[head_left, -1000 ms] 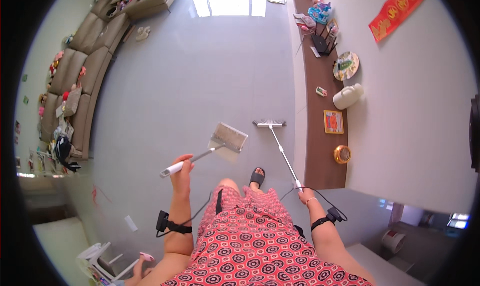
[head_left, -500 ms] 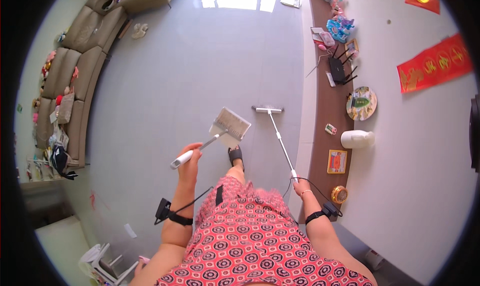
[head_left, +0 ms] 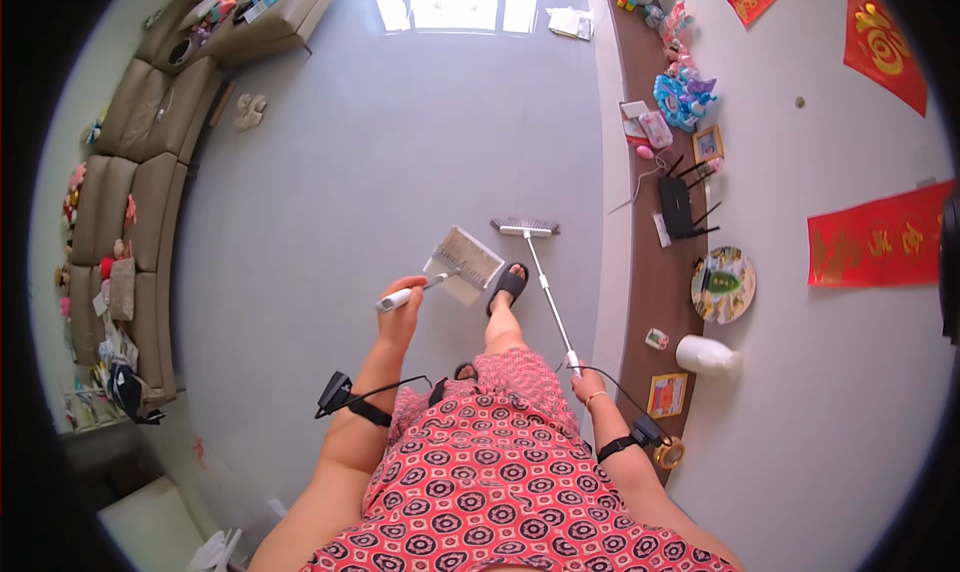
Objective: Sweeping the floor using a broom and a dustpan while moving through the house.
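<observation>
My left hand is closed around the white and grey handle of a dustpan. The dustpan, pale with a row of comb teeth, is ahead of my body, slightly left of the broom. With my right hand I grip the upper end of a white pole; it leads forward to a broom with a wide head and dark bristles. The broom head lies at the floor beyond my sandalled foot. Whether the dustpan touches the floor, I cannot tell.
A grey floor stretches ahead. Along the right runs a brown ledge bearing a black router, a decorative plate, a white jug and toys. Brown sofas line the left. Beige slippers lie near them.
I have stepped forward: a different foot is in front, and the ledge and sofas have shifted toward me in the view. Both hands keep their holds; the dustpan has moved slightly rightward in the view.
</observation>
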`<state>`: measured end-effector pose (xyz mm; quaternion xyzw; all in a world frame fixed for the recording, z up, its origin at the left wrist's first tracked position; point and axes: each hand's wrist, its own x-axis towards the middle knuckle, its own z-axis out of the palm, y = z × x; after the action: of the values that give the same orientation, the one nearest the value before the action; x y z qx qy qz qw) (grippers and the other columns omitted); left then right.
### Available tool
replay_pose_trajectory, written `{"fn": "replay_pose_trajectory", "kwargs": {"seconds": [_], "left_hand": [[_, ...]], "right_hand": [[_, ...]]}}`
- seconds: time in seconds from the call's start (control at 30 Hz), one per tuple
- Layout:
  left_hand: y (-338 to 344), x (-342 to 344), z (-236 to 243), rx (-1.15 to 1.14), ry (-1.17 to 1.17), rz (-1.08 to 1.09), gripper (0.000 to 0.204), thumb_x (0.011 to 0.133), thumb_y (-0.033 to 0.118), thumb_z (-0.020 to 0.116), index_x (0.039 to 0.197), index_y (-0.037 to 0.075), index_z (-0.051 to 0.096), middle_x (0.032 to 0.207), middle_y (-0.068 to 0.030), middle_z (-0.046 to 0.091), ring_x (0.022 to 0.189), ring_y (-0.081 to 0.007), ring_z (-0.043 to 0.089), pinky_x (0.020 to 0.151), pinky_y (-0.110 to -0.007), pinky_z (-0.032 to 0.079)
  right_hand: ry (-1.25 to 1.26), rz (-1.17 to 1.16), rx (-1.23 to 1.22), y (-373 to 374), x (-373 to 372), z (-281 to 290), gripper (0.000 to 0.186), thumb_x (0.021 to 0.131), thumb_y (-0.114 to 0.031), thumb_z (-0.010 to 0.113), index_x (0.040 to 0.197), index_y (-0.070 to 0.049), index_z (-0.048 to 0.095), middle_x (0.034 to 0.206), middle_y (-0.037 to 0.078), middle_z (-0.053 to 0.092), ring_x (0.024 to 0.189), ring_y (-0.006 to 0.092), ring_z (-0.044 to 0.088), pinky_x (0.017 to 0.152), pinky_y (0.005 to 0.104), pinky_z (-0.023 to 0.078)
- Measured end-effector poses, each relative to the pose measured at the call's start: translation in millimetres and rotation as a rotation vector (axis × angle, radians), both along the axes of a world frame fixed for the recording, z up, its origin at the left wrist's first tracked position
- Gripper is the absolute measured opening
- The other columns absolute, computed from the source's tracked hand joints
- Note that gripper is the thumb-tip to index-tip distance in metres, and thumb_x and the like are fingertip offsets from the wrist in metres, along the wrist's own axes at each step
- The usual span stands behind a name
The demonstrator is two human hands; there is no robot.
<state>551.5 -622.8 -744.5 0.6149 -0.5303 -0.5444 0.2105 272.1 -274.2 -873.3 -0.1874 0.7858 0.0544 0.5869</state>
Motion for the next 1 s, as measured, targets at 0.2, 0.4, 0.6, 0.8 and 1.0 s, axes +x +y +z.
{"fn": "replay_pose_trajectory", "kwargs": {"seconds": [0.2,0.4,0.6,0.8,1.0], "left_hand": [[-17,-28,-38,-0.131,-0.101,-0.114,0.020,0.092,0.019,0.065,0.099,0.001,0.071,0.085,-0.0017,0.067,0.076,-0.0089,0.056,0.066,-0.025,0.046],[-60,-83,-45,-0.053,-0.242,-0.152,0.023,0.087,0.028,0.070,0.088,0.005,0.071,0.075,-0.0087,0.070,0.069,-0.0209,0.066,0.065,-0.033,0.051],[-52,-91,-60,-0.034,-0.166,-0.226,0.017,0.087,0.019,0.066,0.090,0.003,0.068,0.084,-0.0130,0.069,0.079,-0.0249,0.067,0.073,-0.034,0.052],[-40,-109,-60,0.041,-0.154,-0.232,0.015,0.087,0.015,0.061,0.091,0.002,0.067,0.092,-0.0163,0.066,0.087,-0.0313,0.063,0.080,-0.037,0.050],[-40,-143,-55,-0.049,-0.053,-0.305,0.015,0.089,0.015,0.061,0.094,0.003,0.068,0.094,-0.0151,0.066,0.091,-0.0298,0.063,0.083,-0.037,0.049]], "right_hand": [[0.025,0.028,-0.049,-19,-11,17,0.055,0.084,-0.025,0.051,0.137,-0.012,0.052,0.107,0.026,0.066,0.099,0.0412,0.064,0.087,0.0476,0.050],[0.084,0.005,-0.168,-40,-25,-4,0.059,0.084,-0.022,0.057,0.141,-0.008,0.050,0.083,0.014,0.071,0.074,0.0249,0.069,0.070,0.0375,0.053],[0.102,-0.042,-0.144,-41,-18,-16,0.060,0.083,-0.020,0.059,0.141,-0.009,0.050,0.082,0.011,0.071,0.072,0.0210,0.068,0.068,0.0350,0.052],[0.077,-0.188,-0.136,-56,-28,-26,0.060,0.084,-0.018,0.060,0.142,-0.009,0.049,0.081,0.010,0.070,0.067,0.0177,0.066,0.062,0.0337,0.051],[0.136,-0.199,-0.161,-57,-62,-49,0.052,0.086,-0.017,0.057,0.137,-0.010,0.054,0.074,0.008,0.066,0.057,0.0151,0.061,0.052,0.0309,0.048]]}}
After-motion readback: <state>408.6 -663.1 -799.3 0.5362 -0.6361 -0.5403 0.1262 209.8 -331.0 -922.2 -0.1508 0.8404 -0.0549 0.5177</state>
